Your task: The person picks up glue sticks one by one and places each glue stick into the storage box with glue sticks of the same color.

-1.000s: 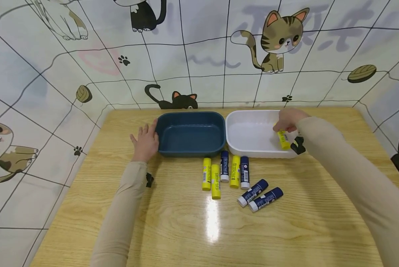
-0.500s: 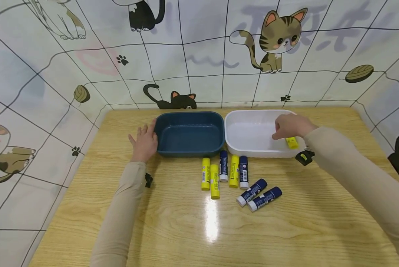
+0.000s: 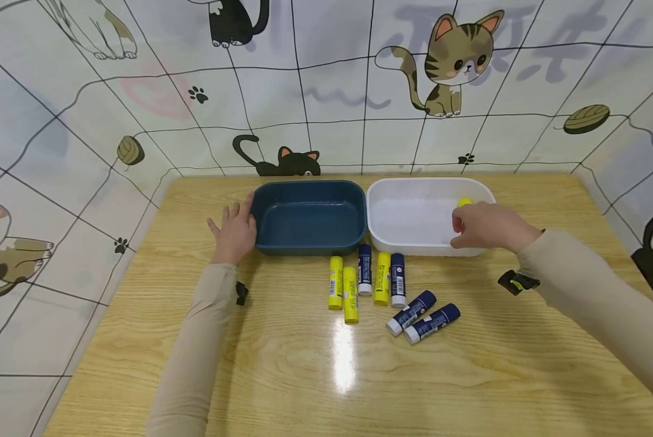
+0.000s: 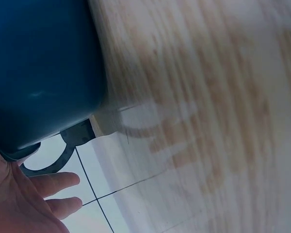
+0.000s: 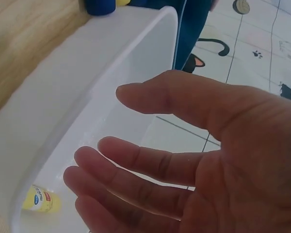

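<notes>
My right hand (image 3: 487, 226) hovers over the right front part of the white bin (image 3: 408, 249), thumb and fingers apart, holding nothing. Inside that bin lies a yellow glue stick (image 5: 46, 200), mostly hidden behind the hand in the head view. My left hand (image 3: 233, 237) touches the left end of the dark blue bin (image 3: 310, 250) with its fingers spread. In front of the bins lie three yellow glue sticks (image 3: 351, 294) and several navy glue sticks with white ends (image 3: 433, 323).
Both bins stand side by side at the back of the wooden table (image 3: 283, 370), close to a wall sheet (image 3: 337, 97) printed with cats. Two of the navy sticks lie slanted, nearer to me than the row by the bins.
My right hand has let go of the yellow glue stick in the white bin and drawn back to the right and towards me. The left hand stays on the blue bin.
</notes>
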Tool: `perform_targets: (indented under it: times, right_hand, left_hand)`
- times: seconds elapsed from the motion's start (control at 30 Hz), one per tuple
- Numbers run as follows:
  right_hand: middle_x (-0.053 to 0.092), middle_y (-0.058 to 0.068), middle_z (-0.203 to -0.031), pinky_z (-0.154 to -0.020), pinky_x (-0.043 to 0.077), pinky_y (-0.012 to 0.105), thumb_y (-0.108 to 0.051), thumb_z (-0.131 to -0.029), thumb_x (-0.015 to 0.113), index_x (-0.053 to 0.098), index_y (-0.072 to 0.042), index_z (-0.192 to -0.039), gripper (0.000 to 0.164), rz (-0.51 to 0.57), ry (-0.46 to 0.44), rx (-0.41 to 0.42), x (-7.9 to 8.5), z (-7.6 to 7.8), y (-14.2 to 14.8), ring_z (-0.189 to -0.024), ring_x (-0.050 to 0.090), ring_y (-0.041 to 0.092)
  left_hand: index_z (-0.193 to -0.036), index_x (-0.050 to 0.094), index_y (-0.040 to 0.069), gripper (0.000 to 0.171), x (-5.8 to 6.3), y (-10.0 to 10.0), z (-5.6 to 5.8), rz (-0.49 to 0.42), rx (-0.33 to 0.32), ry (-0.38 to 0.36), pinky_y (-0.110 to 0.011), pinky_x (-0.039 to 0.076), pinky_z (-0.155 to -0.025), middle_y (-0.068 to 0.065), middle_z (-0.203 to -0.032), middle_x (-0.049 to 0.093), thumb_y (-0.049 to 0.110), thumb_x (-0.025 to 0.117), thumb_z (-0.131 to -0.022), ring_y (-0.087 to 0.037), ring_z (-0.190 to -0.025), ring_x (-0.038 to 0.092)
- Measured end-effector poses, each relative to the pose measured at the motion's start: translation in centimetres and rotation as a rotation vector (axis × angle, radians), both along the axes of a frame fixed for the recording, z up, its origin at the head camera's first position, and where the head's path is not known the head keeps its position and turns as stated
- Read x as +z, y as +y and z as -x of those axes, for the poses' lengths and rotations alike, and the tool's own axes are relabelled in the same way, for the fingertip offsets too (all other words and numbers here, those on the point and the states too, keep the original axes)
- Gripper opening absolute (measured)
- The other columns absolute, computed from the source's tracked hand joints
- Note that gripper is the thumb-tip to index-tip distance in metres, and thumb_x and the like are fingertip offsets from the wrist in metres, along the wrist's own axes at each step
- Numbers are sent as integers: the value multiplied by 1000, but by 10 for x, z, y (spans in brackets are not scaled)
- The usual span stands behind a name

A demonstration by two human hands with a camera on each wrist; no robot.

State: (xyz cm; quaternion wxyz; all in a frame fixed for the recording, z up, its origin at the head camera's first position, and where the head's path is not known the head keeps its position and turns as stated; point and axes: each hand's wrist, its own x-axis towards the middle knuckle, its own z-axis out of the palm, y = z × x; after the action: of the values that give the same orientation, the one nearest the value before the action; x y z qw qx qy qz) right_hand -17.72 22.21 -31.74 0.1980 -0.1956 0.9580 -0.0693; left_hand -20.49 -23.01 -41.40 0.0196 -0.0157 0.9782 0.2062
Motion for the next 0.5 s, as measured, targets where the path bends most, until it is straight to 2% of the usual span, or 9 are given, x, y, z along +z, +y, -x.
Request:
perform_targets:
  times: [0.23, 0.37, 0.5]
  right_hand:
    - [55, 0, -75, -56, 41, 34, -22, -82, 74, 60, -4, -87, 24, 29, -17, 22, -1, -20, 0, -67, 50, 19]
    - [55, -1, -77, -59, 42, 34, -19, -83, 74, 62, -6, -90, 20, 59, -49, 46, -4, -32, -3, -69, 50, 18]
    - [60, -1, -86, -69, 48, 37, -13, -81, 74, 64, -7, -94, 17, 124, -107, 134, -12, -44, -9, -78, 54, 19]
  left_hand:
    - [-157, 13, 23, 53, 0, 0, 0, 0, 1, -4, -69, -13, -102, -25, -154, 22, 22, 25, -105, -46, -142, 7]
    - [-157, 13, 22, 53, 0, 1, 0, -4, -2, -9, -69, -14, -102, -26, -154, 21, 21, 25, -105, -46, -142, 7]
    - [-157, 13, 22, 53, 0, 1, 0, -6, 0, -13, -69, -14, -102, -26, -154, 21, 22, 25, -105, -46, -142, 5]
